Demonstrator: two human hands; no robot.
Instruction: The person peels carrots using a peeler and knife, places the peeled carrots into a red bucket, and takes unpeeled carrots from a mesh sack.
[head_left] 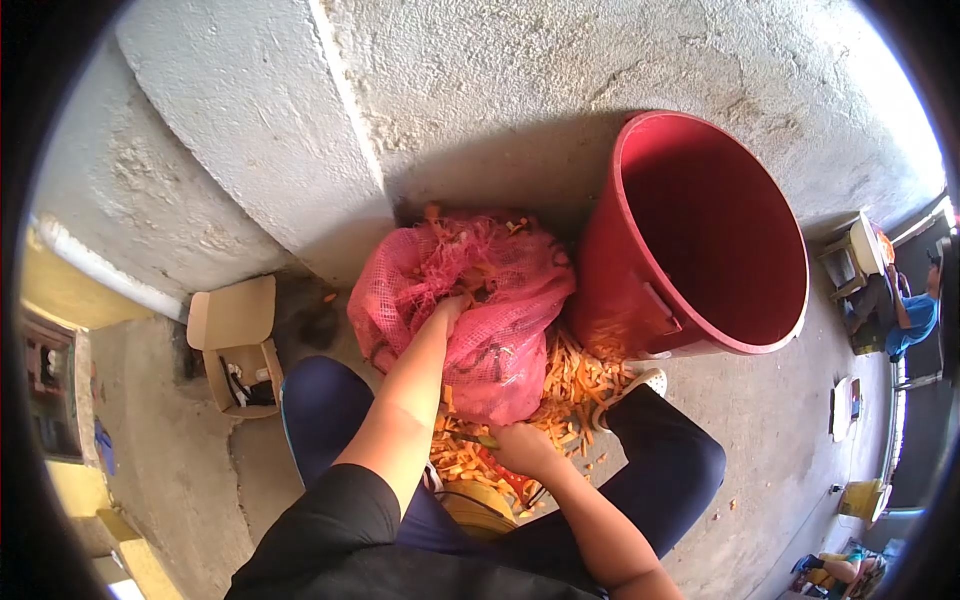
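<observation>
A bulging pink mesh sack [500, 350] stands on the floor in front of me. My left hand [456, 306] reaches into its gathered mouth; the fingers are hidden there. Below the sack, my right hand [525, 449] is closed around a tool with a yellow-green handle [486, 440], perhaps a knife, pointing left. Orange strips [575, 380] lie heaped around the sack's base and between my legs. A yellow rounded object [478, 508] is low between my thighs.
A large red bin [625, 250] leans at the right of the sack, against a rough wall [500, 90]. An open cardboard box [232, 310] holds small items at left. Two people [912, 318] sit at the far right.
</observation>
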